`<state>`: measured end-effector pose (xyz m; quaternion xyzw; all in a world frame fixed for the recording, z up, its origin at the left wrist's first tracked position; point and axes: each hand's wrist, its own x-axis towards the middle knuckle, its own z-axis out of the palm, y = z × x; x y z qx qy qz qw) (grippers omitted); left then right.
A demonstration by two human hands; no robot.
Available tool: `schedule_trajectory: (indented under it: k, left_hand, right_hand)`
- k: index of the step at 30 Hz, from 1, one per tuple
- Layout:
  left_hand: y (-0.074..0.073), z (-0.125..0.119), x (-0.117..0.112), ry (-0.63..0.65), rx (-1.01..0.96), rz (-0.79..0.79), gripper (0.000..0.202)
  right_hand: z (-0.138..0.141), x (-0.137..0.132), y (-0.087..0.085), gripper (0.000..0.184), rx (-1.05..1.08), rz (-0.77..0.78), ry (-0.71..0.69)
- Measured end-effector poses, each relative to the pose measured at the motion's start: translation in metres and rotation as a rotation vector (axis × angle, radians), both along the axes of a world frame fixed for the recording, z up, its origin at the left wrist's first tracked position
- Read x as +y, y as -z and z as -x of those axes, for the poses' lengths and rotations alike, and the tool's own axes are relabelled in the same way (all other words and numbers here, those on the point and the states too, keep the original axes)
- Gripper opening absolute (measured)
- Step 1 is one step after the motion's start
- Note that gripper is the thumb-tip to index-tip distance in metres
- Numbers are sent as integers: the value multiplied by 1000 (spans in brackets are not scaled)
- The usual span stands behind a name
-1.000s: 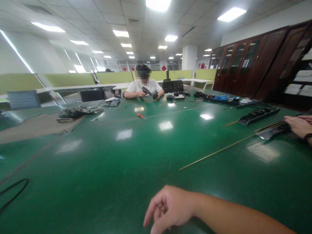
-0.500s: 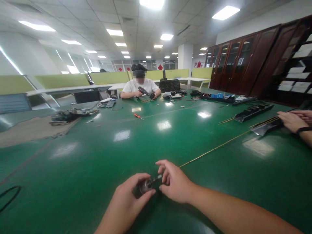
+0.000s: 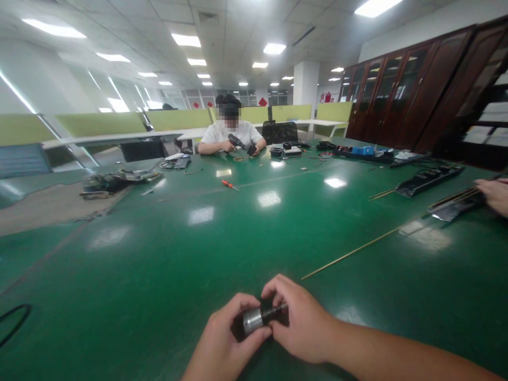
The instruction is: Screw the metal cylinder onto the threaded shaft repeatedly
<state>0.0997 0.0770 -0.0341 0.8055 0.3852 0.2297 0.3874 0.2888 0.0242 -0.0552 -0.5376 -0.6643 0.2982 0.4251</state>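
Note:
Near the bottom centre, my left hand (image 3: 235, 330) is closed around a silver metal cylinder with a dark, ridged neck (image 3: 253, 320), thumb below and fingers above. My right hand (image 3: 299, 317) curls around the neck end of the same part, finger and thumb pinching there. A thin rod-like end of it shows between the right fingers. The inner fingers of both hands hide the rest. Both hands hold the part low over the green tabletop (image 3: 222, 254).
A long thin brass-coloured rod (image 3: 353, 256) lies right of my hands. Another person's hand (image 3: 494, 196) is at the right edge near black trays (image 3: 431, 180). Across the table a co-worker (image 3: 232, 132) holds a power drill. An orange screwdriver (image 3: 227, 184) and circuit boards (image 3: 115, 184) lie farther back.
My right hand has gone from loose, spread fingers beside the part to a grip on its neck. Both hands have shifted slightly right and down in view.

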Motion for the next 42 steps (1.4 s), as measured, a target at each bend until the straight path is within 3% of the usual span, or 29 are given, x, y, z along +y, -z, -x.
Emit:
schedule_trajectory:
  k: [10,16,19,24,42]
  left_hand:
    - [3,2,0,45,3,81,14]
    - [3,3,-1,5,-10,94,14]
    - [3,3,-1,8,-10,103,14]
    - [5,3,-1,16,-7,85,14]
    - [5,3,-2,14,30,5,16]
  right_hand:
    - [-1,1,1,27,-2,-1,-47]
    - [-2,0,0,40,54,-18,-19]
    - [-2,0,-1,37,71,-13,-23]
    - [-2,1,-3,20,76,-13,-17]
    - [-6,5,-2,16,58,48,-16]
